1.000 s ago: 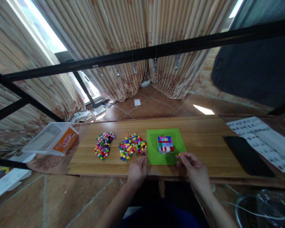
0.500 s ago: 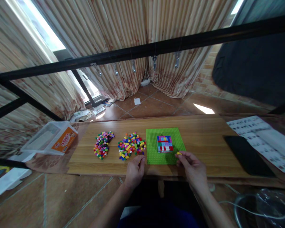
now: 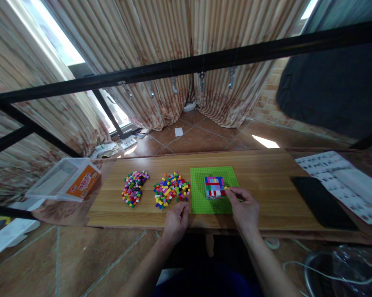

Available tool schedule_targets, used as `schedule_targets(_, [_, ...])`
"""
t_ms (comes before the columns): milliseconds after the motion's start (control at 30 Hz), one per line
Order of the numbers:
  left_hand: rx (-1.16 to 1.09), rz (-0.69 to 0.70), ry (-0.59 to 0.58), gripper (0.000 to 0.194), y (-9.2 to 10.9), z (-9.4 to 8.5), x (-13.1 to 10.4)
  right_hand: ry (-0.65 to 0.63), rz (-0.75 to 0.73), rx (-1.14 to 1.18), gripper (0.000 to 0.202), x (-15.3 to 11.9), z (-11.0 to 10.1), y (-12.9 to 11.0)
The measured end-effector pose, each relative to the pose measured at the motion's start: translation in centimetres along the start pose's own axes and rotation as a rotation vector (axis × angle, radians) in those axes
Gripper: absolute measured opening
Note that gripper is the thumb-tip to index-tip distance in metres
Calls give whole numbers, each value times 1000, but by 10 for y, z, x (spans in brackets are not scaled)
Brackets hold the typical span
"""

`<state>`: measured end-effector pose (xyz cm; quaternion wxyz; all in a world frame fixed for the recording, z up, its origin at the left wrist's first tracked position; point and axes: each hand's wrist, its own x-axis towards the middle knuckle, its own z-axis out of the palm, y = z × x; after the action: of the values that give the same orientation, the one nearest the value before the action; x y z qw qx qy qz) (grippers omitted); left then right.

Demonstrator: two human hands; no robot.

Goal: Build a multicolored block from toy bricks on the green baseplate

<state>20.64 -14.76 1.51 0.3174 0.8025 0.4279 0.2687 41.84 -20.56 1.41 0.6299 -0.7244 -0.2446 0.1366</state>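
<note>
My right hand (image 3: 246, 208) pinches a small yellow toy brick (image 3: 226, 188) between thumb and fingertips. That brick is at the right side of a square block of coloured bricks (image 3: 214, 186), built up on a green studded baseplate (image 3: 200, 204); whether the two touch I cannot tell. Just left of the baseplate, my left hand (image 3: 176, 222) is closed, thumb against fingers, over the front of the table. What it holds, if anything, is hidden. Close beyond it lies a pile of loose bricks (image 3: 171, 190) in many colours.
A second, curved pile of bricks (image 3: 132, 189) lies further left on the wooden table (image 3: 266, 177). A clear plastic box (image 3: 55, 179) with an orange label stands at the left end. At the right are a black flat pad (image 3: 323, 202) and a printed sheet (image 3: 331, 165).
My right hand has moved left and away from me with the yellow brick, from the baseplate's right edge to the brick block. My left hand has stayed about where it was.
</note>
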Motion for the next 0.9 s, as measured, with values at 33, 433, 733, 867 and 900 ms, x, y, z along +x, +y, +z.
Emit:
schedule_targets(33, [5,0,-2,24,0,0,0,15,-18,-2,36,1,4,0])
schedule_targets(433, [38,26,11,24,-3,4,-1,63,-121,-90,34,-8,19,-2])
schedule_targets(733, [21,19,5,23,-4,4,-2,85,-56,2,34,-3,13,4])
schedule_targets(867, [12,24,4,23,-5,4,-2,89,94,163,37,2,19,8])
schedule_targets(900, [9,26,2,23,-5,4,-2,82,115,194,39,3,20,8])
